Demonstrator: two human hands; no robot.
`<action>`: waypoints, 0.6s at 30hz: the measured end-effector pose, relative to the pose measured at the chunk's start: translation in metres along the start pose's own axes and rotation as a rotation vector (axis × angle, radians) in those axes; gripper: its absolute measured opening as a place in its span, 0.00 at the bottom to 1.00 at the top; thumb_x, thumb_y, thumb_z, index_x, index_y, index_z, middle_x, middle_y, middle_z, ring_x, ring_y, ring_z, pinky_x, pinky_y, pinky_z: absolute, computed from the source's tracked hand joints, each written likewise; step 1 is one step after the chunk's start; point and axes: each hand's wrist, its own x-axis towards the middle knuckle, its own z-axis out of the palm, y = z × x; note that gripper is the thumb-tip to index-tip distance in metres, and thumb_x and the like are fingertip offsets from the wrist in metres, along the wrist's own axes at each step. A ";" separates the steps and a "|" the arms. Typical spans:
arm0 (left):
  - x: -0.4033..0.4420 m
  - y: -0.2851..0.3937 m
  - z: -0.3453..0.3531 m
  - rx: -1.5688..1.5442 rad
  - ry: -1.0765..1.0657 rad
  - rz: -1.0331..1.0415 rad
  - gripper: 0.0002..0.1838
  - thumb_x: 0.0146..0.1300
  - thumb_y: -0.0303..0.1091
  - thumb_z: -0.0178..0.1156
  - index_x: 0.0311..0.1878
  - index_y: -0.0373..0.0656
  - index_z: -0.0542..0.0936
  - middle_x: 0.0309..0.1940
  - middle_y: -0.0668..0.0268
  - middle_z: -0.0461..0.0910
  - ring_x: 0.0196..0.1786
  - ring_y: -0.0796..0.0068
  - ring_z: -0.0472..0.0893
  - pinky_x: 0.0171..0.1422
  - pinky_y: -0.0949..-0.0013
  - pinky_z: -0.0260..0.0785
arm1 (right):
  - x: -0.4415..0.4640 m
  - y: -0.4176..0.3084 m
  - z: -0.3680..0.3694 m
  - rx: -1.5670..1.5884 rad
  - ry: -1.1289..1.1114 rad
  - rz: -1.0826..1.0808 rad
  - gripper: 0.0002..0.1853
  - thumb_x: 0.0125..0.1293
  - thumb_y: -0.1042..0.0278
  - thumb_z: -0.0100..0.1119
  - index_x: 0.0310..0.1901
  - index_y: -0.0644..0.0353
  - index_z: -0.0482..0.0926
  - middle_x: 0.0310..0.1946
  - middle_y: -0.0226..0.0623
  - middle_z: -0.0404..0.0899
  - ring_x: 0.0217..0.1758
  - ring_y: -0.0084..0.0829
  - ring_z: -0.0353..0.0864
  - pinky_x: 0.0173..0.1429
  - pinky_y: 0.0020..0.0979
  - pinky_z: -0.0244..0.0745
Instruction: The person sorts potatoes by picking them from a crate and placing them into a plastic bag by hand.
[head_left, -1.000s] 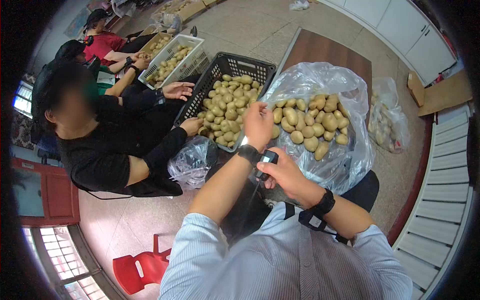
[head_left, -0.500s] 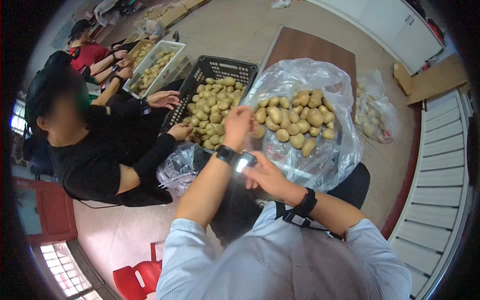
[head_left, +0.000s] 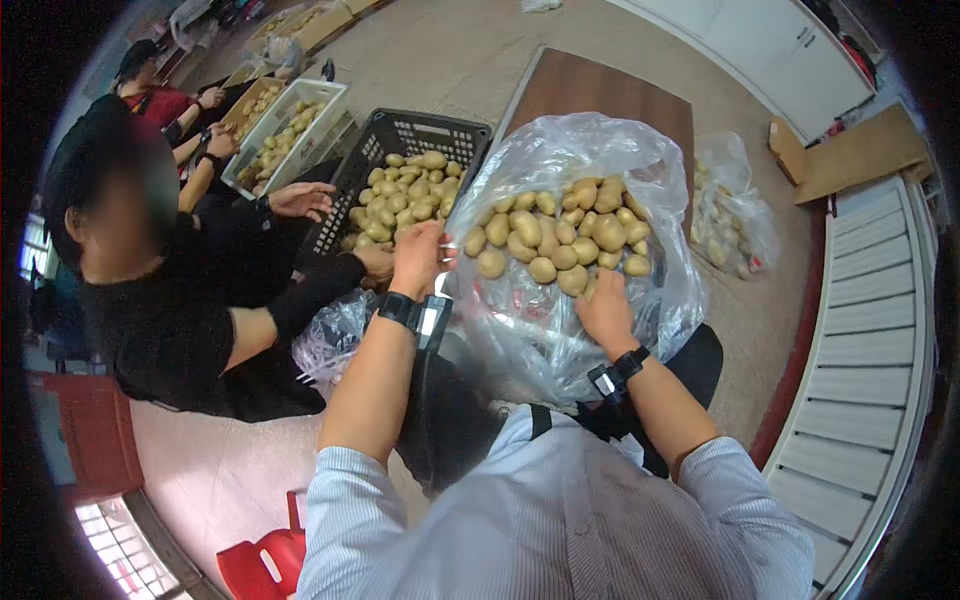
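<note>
A pile of potatoes [head_left: 545,232] lies in a clear plastic bag [head_left: 640,150], spread open on a brown tabletop. My right hand [head_left: 607,315] is at the near edge of this pile, fingers curled round a potato that it mostly hides. Between the bag and a black crate [head_left: 455,130] hovers my left hand [head_left: 420,262]. Its fingers are loosely bent and apart, with nothing visible in them. More potatoes [head_left: 405,195] fill the crate. A wrist device [head_left: 430,318] sits on my left wrist, and another [head_left: 618,372] on my right.
A co-worker in black [head_left: 165,310] sits at the left, hands by the crate. Beyond are a white crate [head_left: 300,95] of potatoes and another person. A second filled bag [head_left: 735,225] stands right of the brown table [head_left: 600,85]. A red chair [head_left: 265,565] is behind left.
My right hand has left my left wrist and reached forward to the potatoes at the pile's near edge. My left hand stays between crate and bag. The view has shifted slightly.
</note>
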 end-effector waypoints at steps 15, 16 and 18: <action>-0.024 0.006 0.026 -0.016 0.051 0.046 0.07 0.64 0.33 0.51 0.38 0.39 0.74 0.30 0.66 0.76 0.24 0.77 0.77 0.23 0.73 0.72 | 0.020 0.025 0.024 0.042 -0.043 0.135 0.29 0.53 0.70 0.60 0.60 0.56 0.66 0.53 0.57 0.71 0.53 0.58 0.74 0.58 0.46 0.70; -0.023 0.004 0.026 0.030 0.009 0.051 0.08 0.66 0.34 0.51 0.41 0.41 0.73 0.31 0.65 0.76 0.25 0.76 0.77 0.26 0.71 0.73 | 0.021 0.027 0.025 0.042 -0.038 0.135 0.29 0.53 0.70 0.60 0.60 0.56 0.66 0.53 0.57 0.71 0.53 0.58 0.74 0.58 0.46 0.70; -0.024 0.000 0.029 0.077 -0.035 0.054 0.09 0.67 0.36 0.52 0.44 0.42 0.73 0.32 0.65 0.76 0.26 0.75 0.78 0.28 0.69 0.74 | 0.024 0.035 0.031 0.126 0.051 0.100 0.27 0.55 0.71 0.61 0.58 0.59 0.67 0.52 0.59 0.73 0.55 0.57 0.73 0.59 0.45 0.69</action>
